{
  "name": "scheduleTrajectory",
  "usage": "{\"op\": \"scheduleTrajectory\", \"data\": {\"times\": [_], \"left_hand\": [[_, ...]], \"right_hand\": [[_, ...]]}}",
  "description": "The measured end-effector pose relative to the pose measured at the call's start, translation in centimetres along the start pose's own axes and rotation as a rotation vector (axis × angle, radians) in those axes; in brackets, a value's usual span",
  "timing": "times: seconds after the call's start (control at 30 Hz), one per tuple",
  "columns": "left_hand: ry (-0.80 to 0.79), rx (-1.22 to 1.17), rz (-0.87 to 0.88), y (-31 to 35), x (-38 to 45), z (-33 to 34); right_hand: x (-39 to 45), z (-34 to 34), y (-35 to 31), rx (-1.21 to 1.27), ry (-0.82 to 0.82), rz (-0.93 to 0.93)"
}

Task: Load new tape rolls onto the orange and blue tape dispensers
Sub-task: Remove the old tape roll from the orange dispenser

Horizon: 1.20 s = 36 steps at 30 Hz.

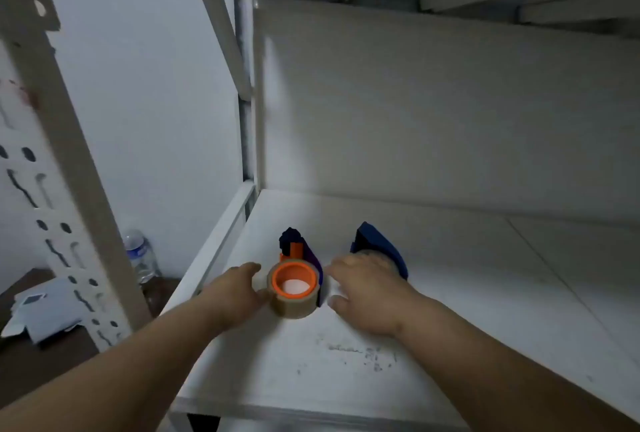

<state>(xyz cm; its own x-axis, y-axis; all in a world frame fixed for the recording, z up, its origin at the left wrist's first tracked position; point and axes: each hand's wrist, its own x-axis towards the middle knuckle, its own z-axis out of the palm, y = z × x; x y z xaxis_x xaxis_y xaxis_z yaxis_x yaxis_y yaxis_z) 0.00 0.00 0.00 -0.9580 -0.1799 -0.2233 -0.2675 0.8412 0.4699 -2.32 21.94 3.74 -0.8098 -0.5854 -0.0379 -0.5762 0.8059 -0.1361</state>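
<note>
both forearms reaching onto the white shelf (346, 379). left hand (235, 289) touching the brown tape roll (294, 305) on the orange dispenser (294, 275), grip unclear. right hand (367, 293) loosely spread beside it. blue dispenser (381, 248) just behind. water bottle (140, 255) off left.

Brown tape roll (294, 307), orange core (294, 274)

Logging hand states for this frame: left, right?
Left hand: open, fingers against the brown tape roll.
Right hand: open, holding nothing, beside the blue dispenser.
</note>
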Motion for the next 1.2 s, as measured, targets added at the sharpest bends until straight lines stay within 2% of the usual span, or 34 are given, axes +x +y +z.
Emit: {"op": "scheduleTrajectory", "data": {"times": [0.13,0.3,0.47,0.57,0.77,1.0,1.1,1.2], "left_hand": [[-0.073,-0.036,-0.021,-1.0,1.2,0.0],[-0.091,-0.109,-0.052,-1.5,2.0,0.6],[-0.087,-0.177,-0.068,-1.5,1.8,1.0],[-0.061,-0.23,-0.085,-1.4,1.6,1.4],[-0.004,-0.611,-0.173,-0.6,0.5,1.4],[-0.139,-1.368,-0.363,1.1,-0.9,0.5],[-0.172,-1.501,-0.343,2.0,-1.6,-0.2],[-0.15,-1.501,-0.271,3.1,-2.6,-0.6]], "right_hand": [[2.5,1.5,-1.8,-0.062,0.104,-0.084],[3.5,2.5,-3.3,-0.137,0.058,-0.155],[4.8,4.1,-4.0,-0.129,-0.032,-0.114],[5.3,6.1,-3.8,-0.116,-0.001,-0.072],[4.2,5.1,-3.6,0.122,0.081,-0.061],[2.4,3.3,-4.6,0.426,0.068,-0.1],[1.6,3.4,-3.9,0.445,0.103,-0.108],[0.7,3.4,-3.3,0.452,0.155,-0.111]]}}
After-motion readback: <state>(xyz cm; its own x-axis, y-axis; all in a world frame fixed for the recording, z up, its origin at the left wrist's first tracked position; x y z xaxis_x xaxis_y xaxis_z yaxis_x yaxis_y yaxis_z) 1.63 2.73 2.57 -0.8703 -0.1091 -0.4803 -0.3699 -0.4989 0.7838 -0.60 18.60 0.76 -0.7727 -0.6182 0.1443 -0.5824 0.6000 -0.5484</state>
